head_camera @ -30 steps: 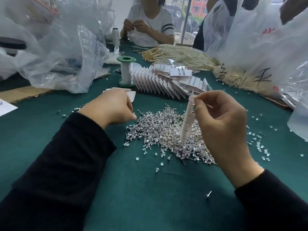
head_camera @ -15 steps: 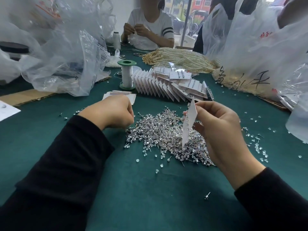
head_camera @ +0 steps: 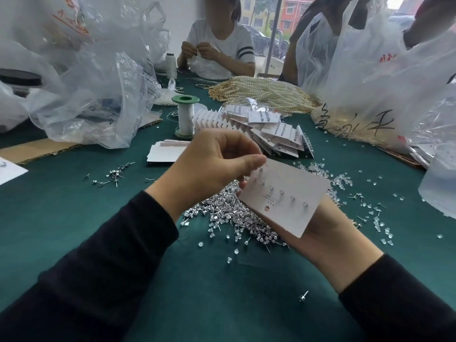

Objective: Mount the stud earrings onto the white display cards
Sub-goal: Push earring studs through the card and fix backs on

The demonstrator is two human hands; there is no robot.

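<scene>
White card (head_camera: 283, 201) lay face up on the right hand (head_camera: 328, 233), which held it from below, over the pile (head_camera: 229, 218) on the green table (head_camera: 222, 292). A row (head_camera: 281, 193) of studs already sat in it. The left hand (head_camera: 209, 166) pinched one stud (head_camera: 266, 165) between thumb and finger, at the card's upper left corner. I judge this the inserting step; next the pin must find a free hole and go straight through. Half a second earlier the card stood edge-on and the left hand was low at the pile.
</scene>
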